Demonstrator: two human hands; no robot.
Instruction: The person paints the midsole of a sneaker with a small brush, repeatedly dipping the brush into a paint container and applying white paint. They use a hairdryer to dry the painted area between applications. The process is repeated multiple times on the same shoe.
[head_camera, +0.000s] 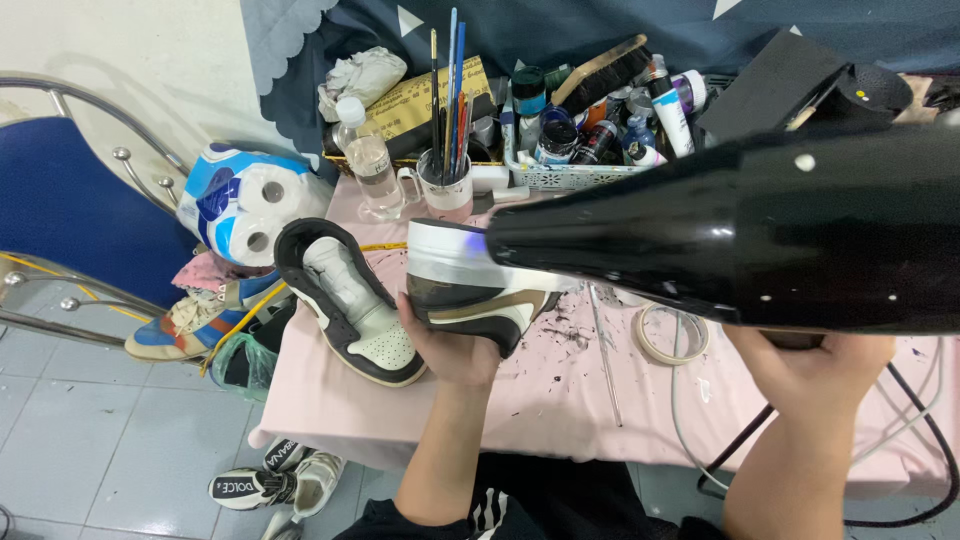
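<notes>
Desk: a pink cloth-covered desk (560, 400), smeared and flecked with dark paint around the middle; everything below is placed relative to it.
Left hand: the left hand (452, 345) is above the desk's middle, fingers curled round the sole of a brown, white and black sneaker (470, 285), gripping it from beneath with the toe pointing right.
Right hand: the right hand (812, 368) is above the desk's right part, closed around the grip of a black hair dryer (760, 230); its nozzle sits just beside the held sneaker's upper.
Second shoe: a matching sneaker (345, 300) lies on the desk's left part, opening upward, just beside the held one.
Back of desk: a clear cup of brushes (446, 170), a plastic water bottle (368, 160) and a white basket (560, 178) crowded with paint jars and tubes.
Tape: a roll of masking tape (672, 335) lies flat right of centre, near a white cable.
Left of desk: a pack of toilet rolls (245, 205) and a blue and orange shoe (190, 320) sit by a blue chair (70, 215) with chrome rails.
Floor: pale grey-blue tiles (90, 440), with a black and white shoe (275, 485) below the desk's front edge.
Wall: a dark blue cloth (560, 30) hangs behind the desk.
</notes>
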